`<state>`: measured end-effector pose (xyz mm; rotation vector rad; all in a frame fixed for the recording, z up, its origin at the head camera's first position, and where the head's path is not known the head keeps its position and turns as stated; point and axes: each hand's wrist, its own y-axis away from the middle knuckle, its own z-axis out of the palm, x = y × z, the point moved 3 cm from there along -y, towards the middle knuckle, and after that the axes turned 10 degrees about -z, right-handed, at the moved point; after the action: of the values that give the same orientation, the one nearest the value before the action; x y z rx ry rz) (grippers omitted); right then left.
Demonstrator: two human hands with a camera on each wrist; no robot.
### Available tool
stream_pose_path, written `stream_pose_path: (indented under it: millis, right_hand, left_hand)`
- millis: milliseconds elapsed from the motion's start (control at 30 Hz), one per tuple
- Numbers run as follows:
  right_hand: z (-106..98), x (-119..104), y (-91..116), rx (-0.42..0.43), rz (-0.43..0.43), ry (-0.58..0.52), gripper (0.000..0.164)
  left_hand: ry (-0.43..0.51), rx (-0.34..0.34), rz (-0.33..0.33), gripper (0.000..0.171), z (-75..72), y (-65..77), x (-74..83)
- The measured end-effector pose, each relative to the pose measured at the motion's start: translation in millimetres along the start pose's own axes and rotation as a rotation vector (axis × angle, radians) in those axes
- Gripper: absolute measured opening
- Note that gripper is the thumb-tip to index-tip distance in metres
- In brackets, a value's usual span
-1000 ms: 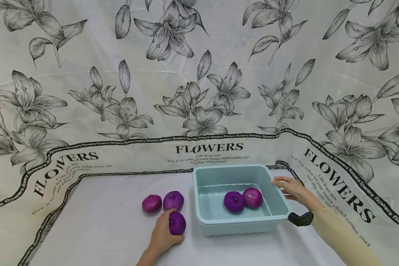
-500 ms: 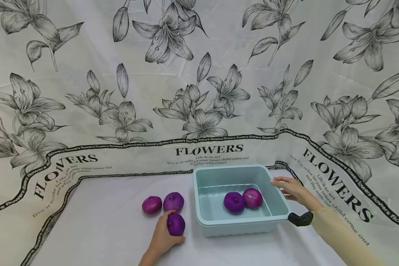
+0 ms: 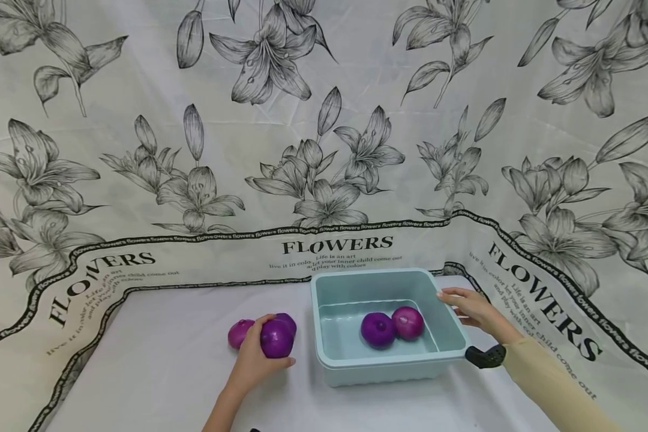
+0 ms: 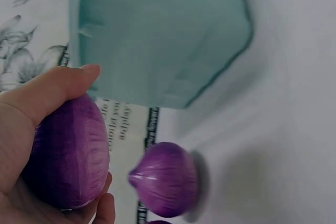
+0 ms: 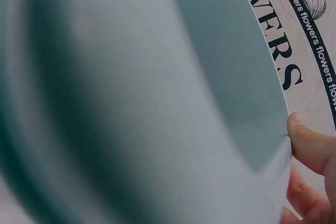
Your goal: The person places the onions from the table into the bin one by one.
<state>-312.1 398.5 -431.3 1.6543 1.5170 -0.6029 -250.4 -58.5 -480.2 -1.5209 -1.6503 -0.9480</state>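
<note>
A purple onion (image 3: pixel 277 339) is off the table in my left hand (image 3: pixel 251 363), its fingers and thumb around it. The left wrist view shows the same onion (image 4: pixel 76 150) between thumb and fingers. Behind it two more onions stay on the table: a redder onion (image 3: pixel 238 333), partly covered by the hand, and a purple onion (image 3: pixel 288 321). A light blue plastic tub (image 3: pixel 391 360) stands to the right. Inside it a purple onion (image 3: pixel 378 330) and a redder onion (image 3: pixel 408 323) lie side by side. My right hand (image 3: pixel 472 307) holds the tub's right rim, thumb on the edge.
A white cloth (image 3: pixel 162 360) covers the table. Around the back and sides hangs a flower-printed curtain (image 3: pixel 324 150) with lettering near its lower edge. The tub's near wall faces the front of the table.
My left hand has lifted the onion off the table and carried it up and slightly left, in front of the other two. My right hand has stayed on the tub's rim.
</note>
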Motion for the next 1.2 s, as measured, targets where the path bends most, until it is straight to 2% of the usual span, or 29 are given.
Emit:
stream_pose_path:
  millis: [167,333,700,1200]
  right_hand:
    - [0.0,3.2,1.5,0.003,-0.005,-0.014,0.073]
    - [3.1,6.2,4.7,0.004,-0.019,-0.026,0.072]
    - [7.4,10.9,7.3,0.002,-0.030,-0.021,0.076]
    - [12.5,11.0,11.9,0.036,-0.043,-0.028,0.073]
  left_hand:
    - [0.013,-0.004,0.060,0.090,-7.5,-2.3,22.3]
    - [0.023,-0.025,0.107,0.090,-4.6,-3.8,38.4]
    - [0.079,-0.109,0.198,0.093,16.5,-4.0,72.8]
    - [0.041,-0.206,0.339,0.092,43.9,-6.1,115.5]
